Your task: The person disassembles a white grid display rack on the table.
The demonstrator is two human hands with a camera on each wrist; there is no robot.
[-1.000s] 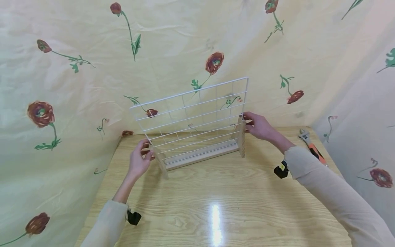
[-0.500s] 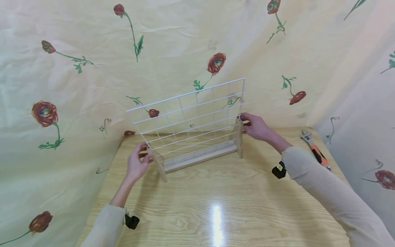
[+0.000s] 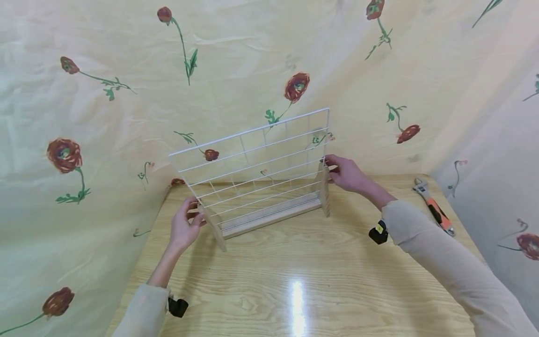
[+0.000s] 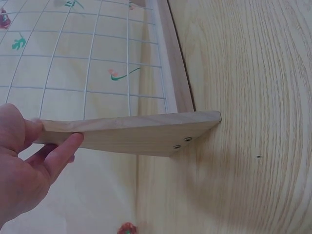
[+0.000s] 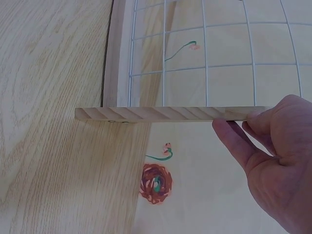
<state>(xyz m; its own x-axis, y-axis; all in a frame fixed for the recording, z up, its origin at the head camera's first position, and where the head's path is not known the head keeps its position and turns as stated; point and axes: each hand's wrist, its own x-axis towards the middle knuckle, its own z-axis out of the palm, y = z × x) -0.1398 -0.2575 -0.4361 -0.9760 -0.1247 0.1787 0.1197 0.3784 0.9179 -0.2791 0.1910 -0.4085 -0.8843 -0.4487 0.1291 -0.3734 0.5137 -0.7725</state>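
A rack of thin white wire squares [image 3: 252,166] stands up at the back of the pale wood-grain table [image 3: 261,281], closer to the far left corner than to the far right one. It is longer from side to side, but it sits a bit crooked: its right end is nearer the table's far edge, and its left end is nearer the front edge. A pale flat wooden bar [image 3: 271,219] runs along the bottom. The left hand [image 3: 185,227] pinches the back tip of the flat wooden left end board [image 3: 214,229], and the right hand [image 3: 346,174] pinches the back tip of the matching right end board [image 3: 324,189]. So the rack lies right between the hands, and neither hand is nearer. The turn of its long side seems to matter most for moving it. The left wrist view shows two small round metal screws [image 4: 187,139] on the outside of the left board, which the head view does not show. Only the head view shows the silver wrench with an orange and black handle [image 3: 434,208], near the table's right edge. Flowery cream cloth [image 3: 236,56] hangs behind.
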